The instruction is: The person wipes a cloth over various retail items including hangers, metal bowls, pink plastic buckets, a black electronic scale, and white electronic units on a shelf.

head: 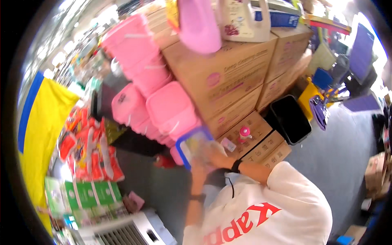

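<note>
Both of my hands are low in front of my body, at a blue-rimmed plastic container (181,153). My left hand (199,162) lies at its near side, and my right hand (218,155) is over its right part. Motion blur hides the fingers, so their grip and whatever lies between them cannot be told. Pale, yellowish contents show inside the rim. Just beyond the container are pink plastic bins (173,107), stacked and nested. A pink-topped bottle (245,131) and a small printed packet (228,144) rest on a low cardboard box (260,122) to the right.
Large cardboard boxes (226,73) stand ahead, carrying a pink jug (200,27) and a cream jug (245,21). A black bin (291,119) and purple-headed tools (361,52) are at right. Red-orange packages (88,147), green cartons (92,193) and a white vented appliance (122,232) stand left.
</note>
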The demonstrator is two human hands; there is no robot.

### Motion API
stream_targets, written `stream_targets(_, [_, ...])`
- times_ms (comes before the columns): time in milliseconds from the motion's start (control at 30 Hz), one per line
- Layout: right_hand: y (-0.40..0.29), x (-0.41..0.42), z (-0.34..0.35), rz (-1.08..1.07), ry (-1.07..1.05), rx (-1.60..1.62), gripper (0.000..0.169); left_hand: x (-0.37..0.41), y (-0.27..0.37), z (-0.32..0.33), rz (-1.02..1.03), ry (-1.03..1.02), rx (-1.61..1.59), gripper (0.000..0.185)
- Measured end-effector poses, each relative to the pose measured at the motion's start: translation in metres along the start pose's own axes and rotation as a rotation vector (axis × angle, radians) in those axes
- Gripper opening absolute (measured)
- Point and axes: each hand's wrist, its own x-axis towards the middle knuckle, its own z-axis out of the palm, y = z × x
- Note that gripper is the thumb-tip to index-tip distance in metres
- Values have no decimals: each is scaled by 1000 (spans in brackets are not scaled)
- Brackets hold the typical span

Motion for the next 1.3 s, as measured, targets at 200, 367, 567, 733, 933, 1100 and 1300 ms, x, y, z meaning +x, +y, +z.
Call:
stream_targets(200, [31, 21, 54, 36, 13, -133, 51, 74, -16, 0, 184, -340, -28, 48])
stream_targets(367, [13, 74, 45, 341, -242, 123, 60, 117, -93, -9, 365, -485, 88, 49])
stream_targets(567, [28, 96, 77, 505, -131, 111, 54, 171, -82, -54, 354, -598, 303, 55])
stream_targets(733, [30, 119, 85, 290, -146, 97, 46, 167, -136, -83, 353, -555, 175, 39])
stream_targets(933, [-10, 142, 111, 738, -17, 807, 38, 142, -194, -104, 484, -594, -132, 22])
stream_targets(1100, [-48, 140, 139, 820, 144, 902, 33, 108, -186, -128, 323, -794, -266, 23])
stream_targets(1300, [-73, 118, 123, 862, 180, 961, 29, 84, -167, -110, 416, -851, -367, 24])
